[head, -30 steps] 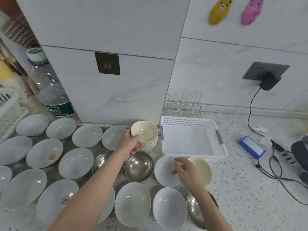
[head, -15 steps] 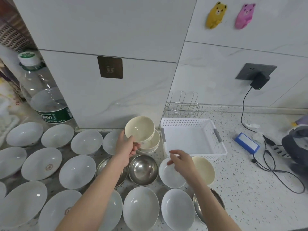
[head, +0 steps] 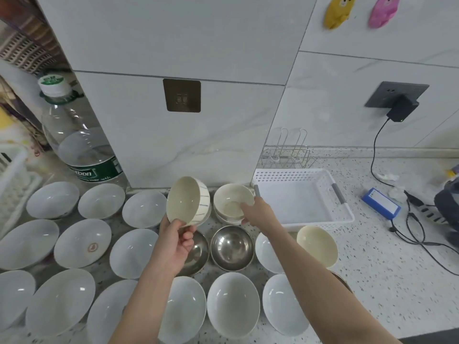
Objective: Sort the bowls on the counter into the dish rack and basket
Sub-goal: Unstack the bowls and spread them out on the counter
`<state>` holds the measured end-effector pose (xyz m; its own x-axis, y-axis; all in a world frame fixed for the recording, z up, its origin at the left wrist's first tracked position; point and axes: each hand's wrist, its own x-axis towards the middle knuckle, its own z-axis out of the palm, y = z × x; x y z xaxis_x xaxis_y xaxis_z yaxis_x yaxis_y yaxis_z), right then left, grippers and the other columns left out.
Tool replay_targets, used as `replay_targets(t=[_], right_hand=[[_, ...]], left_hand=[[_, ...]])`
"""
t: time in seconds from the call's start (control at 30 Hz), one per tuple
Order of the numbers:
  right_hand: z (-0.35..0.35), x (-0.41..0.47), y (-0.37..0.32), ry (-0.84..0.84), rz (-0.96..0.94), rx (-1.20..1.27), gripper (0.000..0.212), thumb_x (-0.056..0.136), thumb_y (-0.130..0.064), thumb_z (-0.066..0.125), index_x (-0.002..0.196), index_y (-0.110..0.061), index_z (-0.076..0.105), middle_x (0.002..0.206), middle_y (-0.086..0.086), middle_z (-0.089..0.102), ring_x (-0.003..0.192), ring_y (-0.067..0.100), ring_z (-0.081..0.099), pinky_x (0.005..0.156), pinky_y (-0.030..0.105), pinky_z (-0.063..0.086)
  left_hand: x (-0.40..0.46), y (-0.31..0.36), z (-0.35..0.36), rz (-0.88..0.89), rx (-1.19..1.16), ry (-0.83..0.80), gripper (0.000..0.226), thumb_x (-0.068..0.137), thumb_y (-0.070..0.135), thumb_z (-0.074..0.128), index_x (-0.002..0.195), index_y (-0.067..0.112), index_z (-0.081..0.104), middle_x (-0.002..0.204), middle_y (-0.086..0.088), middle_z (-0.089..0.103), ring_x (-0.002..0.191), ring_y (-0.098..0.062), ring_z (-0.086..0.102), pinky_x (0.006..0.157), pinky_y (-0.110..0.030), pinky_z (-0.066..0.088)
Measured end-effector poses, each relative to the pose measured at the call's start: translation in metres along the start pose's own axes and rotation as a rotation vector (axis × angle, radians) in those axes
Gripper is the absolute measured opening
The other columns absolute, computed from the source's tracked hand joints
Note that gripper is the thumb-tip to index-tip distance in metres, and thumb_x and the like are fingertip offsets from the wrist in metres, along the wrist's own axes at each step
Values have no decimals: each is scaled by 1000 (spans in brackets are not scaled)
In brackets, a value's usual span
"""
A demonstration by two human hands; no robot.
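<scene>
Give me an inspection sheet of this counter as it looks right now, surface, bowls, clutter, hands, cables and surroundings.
Surface: speckled counter, crowded with bowls on its left part.
Job's things: white basket empty; wire dish rack behind it empty; two steel bowls among many white bowls; cream bowl stack beside the basket.
Clutter: water bottle, blue box.
Grippers: left hand holds a striped cream bowl tilted, off the counter; right hand grips the stack's top bowl.
Cables: black cable runs from the wall charger to the counter.
Surroundings: tiled wall, two animal-shaped hooks.
</scene>
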<state>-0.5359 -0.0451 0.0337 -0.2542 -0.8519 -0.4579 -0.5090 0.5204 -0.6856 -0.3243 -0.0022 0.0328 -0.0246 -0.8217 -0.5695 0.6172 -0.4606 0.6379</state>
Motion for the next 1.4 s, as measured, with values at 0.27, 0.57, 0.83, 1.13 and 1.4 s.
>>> replay_targets(t=[0.27, 0.57, 0.83, 1.13, 1.4], right_hand=[[21, 4, 1, 92, 46, -37, 60, 95, -15, 45, 148, -7, 19, 116, 20, 63, 97, 37, 67, 91, 51, 52], [7, -7, -1, 112, 24, 136, 55, 90, -12, 40, 144, -17, 31, 93, 8, 67, 57, 10, 59, 49, 23, 39], [-50, -35, 25, 137, 9, 544, 42, 88, -3, 35, 126, -18, 45, 76, 11, 61, 47, 7, 53, 37, 17, 33], [-156, -54, 103, 227, 4, 783, 42, 88, 1, 37, 125, -12, 50, 63, 11, 56, 39, 3, 47, 36, 16, 30], [-226, -65, 200, 495, -55, 631, 54, 86, -6, 41, 130, -38, 43, 101, -9, 61, 52, 1, 60, 58, 26, 45]], left_hand=[[-18, 3, -19, 0, 21, -10, 27, 96, 2, 47, 111, 22, 58, 63, -5, 58, 39, -5, 43, 33, -14, 30], [-33, -7, -20, -18, -13, 9, 27, 96, 2, 47, 108, 24, 56, 73, -11, 54, 39, -5, 43, 33, -15, 32], [-49, -31, -2, 24, -78, 26, 29, 95, -1, 44, 104, 23, 57, 70, -10, 54, 39, -6, 45, 33, -15, 33], [-65, -101, 73, -9, -95, -11, 25, 96, 0, 44, 109, 19, 53, 60, -6, 57, 37, -6, 42, 32, -15, 33], [-82, -195, 147, -93, -69, -60, 23, 95, 4, 45, 114, 17, 50, 58, -3, 57, 37, -5, 41, 32, -14, 33]])
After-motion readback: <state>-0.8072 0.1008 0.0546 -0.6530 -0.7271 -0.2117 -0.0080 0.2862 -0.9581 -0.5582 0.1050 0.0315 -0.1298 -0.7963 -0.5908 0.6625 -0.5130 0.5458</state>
